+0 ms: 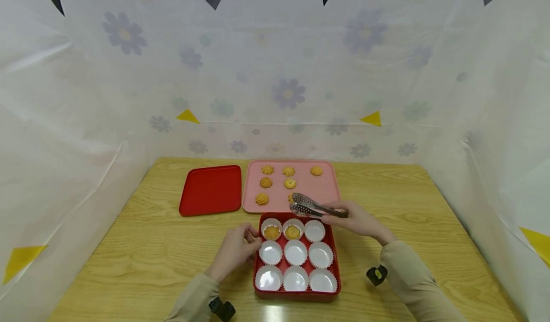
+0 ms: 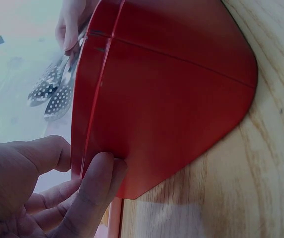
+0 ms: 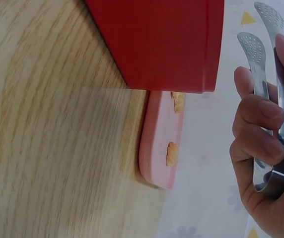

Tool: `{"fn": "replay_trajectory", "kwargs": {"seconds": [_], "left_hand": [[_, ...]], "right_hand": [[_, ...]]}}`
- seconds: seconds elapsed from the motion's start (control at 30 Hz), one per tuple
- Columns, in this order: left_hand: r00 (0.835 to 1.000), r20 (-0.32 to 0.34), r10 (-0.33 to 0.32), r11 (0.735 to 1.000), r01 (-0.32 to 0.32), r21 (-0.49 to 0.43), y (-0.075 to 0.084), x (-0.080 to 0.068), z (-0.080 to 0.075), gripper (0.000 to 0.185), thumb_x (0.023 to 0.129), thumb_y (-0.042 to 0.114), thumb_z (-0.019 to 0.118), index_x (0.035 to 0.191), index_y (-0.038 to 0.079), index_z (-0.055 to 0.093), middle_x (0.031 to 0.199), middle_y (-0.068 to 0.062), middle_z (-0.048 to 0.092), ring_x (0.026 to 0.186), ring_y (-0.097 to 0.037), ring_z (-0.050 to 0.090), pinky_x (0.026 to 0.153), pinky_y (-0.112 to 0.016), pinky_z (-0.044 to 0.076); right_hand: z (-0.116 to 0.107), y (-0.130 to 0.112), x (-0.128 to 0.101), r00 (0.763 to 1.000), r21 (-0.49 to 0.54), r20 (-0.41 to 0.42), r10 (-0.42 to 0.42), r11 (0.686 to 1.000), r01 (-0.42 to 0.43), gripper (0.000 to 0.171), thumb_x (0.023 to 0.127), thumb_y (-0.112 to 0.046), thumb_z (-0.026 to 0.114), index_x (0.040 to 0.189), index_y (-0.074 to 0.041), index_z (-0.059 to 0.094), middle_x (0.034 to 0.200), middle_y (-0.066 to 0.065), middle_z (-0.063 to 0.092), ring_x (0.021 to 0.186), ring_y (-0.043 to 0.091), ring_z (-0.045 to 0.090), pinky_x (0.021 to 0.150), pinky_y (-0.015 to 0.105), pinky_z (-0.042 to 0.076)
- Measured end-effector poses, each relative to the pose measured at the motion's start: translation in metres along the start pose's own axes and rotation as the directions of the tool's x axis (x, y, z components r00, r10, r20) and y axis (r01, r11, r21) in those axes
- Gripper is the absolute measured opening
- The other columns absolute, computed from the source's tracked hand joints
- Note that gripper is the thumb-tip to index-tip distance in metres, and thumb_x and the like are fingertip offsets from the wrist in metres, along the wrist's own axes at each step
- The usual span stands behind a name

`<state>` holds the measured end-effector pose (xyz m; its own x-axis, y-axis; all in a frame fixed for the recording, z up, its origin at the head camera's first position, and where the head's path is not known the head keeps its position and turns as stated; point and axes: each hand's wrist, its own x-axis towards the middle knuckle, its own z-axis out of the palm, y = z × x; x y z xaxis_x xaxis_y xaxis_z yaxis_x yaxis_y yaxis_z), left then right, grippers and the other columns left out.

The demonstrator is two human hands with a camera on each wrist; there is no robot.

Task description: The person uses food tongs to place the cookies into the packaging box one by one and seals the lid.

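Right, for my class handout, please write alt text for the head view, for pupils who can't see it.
A person's right hand holds metal tongs near a pink tray of cookies, while the left hand grips a red box of nine white cups, two holding cookies. A red tray or lid lies left of the pink one.

The box (image 1: 296,296) is showing solid red, and the fluted paper cups (image 1: 295,253) inside it are showing plain white. Behind the box, a pink tray (image 1: 311,187) is carrying golden-brown, swirl-ridged cookies (image 1: 266,182); left of that, a red tray (image 1: 211,191) is staying unpatterned. By the box's far edge, silver-grey tongs (image 1: 306,201) are displaying dotted tips. Around the box, the surface (image 1: 129,245) is showing yellowish wood grain; farther behind, white sheeting (image 1: 258,59) is bearing lilac and mint flowers (image 1: 289,93).
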<state>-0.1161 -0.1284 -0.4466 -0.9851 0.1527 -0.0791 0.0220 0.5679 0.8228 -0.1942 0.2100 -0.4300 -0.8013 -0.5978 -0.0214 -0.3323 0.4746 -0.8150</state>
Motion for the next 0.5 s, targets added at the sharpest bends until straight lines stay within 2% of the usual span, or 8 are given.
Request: {"fn": "replay_trajectory", "kwargs": {"seconds": [0.23,0.4,0.5], "left_hand": [[1.0,-0.014,0.008,1.0,-0.008,-0.002,0.0004,-0.0012,0.0005,0.012,0.087,0.009,0.07,0.094,0.002,0.063,0.074,-0.006,0.063,0.054,-0.012,0.059,0.05,-0.022,0.05],[1.0,-0.021,0.011,1.0,-0.011,-0.01,0.0012,-0.0022,0.0011,0.012,0.086,0.008,0.071,0.094,0.002,0.063,0.074,-0.006,0.063,0.054,-0.013,0.06,0.05,-0.022,0.05],[1.0,-0.021,0.012,1.0,-0.012,-0.016,0.001,-0.0023,0.0015,0.013,0.086,0.008,0.071,0.094,0.002,0.063,0.074,-0.007,0.063,0.055,-0.015,0.061,0.049,-0.023,0.05]], "right_hand": [[0.0011,-0.0025,0.0013,0.993,-0.038,-0.09,0.077,0.996,-0.081,0.048,0.097,-0.029,0.065,0.135,0.001,0.06,0.118,0.021,0.067,0.091,0.017,0.061,0.071,0.025,0.053],[0.0038,-0.0047,0.0034,0.977,-0.061,-0.166,0.131,0.988,-0.143,0.05,0.097,-0.032,0.066,0.135,0.0,0.06,0.11,0.015,0.068,0.088,0.017,0.057,0.07,0.024,0.049],[0.0045,-0.0059,0.0046,0.963,-0.063,-0.229,0.139,0.986,-0.157,0.048,0.097,-0.029,0.066,0.133,0.002,0.061,0.1,0.014,0.068,0.079,0.015,0.054,0.064,0.023,0.045]]}}
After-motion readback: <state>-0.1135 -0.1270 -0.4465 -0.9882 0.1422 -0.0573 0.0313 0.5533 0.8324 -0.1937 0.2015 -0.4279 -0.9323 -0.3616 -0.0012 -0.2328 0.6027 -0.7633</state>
